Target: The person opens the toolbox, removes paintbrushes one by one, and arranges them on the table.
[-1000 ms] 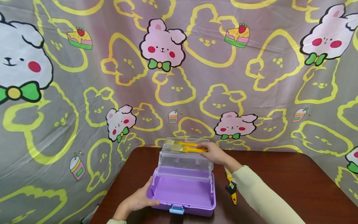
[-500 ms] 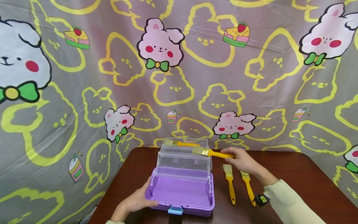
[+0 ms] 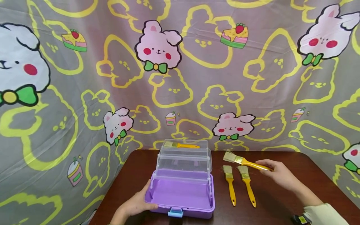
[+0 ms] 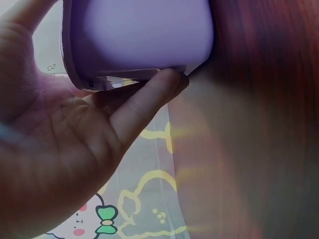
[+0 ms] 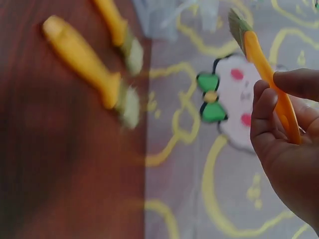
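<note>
My right hand pinches a paintbrush by its yellow handle, bristles pointing left, above the table's right side. In the right wrist view, thumb and fingers close round the handle of that paintbrush. A purple toolbox stands open in front of me with its clear folding trays raised at the back. My left hand grips the toolbox's left wall near the front corner, and the left wrist view shows its fingers against the purple side. Another paintbrush lies in the top tray.
Two more paintbrushes, a nearer-left one and one beside it, lie on the brown table right of the toolbox, bristles away from me. A blue latch sticks out at the box front. A patterned curtain hangs behind the table.
My right hand has moved right, carrying one paintbrush away from the top tray and out past the toolbox. The other tray brush stays. My left hand keeps its place on the toolbox.
</note>
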`<state>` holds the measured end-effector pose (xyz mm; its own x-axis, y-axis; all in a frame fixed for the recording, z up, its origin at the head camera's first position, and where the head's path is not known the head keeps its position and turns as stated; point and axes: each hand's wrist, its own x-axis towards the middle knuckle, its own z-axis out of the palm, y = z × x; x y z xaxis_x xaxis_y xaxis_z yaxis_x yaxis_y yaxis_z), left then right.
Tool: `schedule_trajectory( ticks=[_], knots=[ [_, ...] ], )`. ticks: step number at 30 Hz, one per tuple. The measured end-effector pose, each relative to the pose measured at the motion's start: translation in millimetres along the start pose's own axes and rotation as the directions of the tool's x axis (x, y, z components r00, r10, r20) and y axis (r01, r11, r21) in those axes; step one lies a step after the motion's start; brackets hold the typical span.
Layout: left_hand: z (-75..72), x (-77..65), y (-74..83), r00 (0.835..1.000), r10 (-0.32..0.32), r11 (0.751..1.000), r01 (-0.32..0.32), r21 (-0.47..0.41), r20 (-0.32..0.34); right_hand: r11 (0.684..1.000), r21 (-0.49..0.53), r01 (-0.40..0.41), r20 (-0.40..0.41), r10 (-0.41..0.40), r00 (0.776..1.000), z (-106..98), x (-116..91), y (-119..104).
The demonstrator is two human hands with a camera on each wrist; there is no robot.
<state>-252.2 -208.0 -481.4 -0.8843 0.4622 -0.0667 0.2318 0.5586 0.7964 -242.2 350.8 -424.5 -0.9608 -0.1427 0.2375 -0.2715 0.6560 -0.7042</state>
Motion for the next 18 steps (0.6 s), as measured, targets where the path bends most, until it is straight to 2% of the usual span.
schedule_trajectory(
  ticks=[4,8,13,18],
  knots=[
    [-0.2,-0.2,0.5,1.0,-0.005,1.0,0.005,-0.011,0.005,0.998,-0.066,-0.022,-0.064,0.018,0.998,-8,-18,23],
    [-0.4,0.4,0.3,1.0,0.004,1.0,-0.004,-0.029,0.008,0.994,-0.091,-0.054,-0.091,0.045,0.995,-16,-32,43],
    [0.4,0.1,-0.8,1.0,0.004,1.0,-0.004,-0.022,0.008,0.983,-0.134,-0.126,-0.098,0.113,0.989,-26,-47,66],
    [-0.1,-0.8,-1.0,1.0,0.011,1.0,-0.011,-0.006,-0.001,0.962,-0.177,-0.207,-0.099,0.191,0.976,-31,-52,88]
  ],
)
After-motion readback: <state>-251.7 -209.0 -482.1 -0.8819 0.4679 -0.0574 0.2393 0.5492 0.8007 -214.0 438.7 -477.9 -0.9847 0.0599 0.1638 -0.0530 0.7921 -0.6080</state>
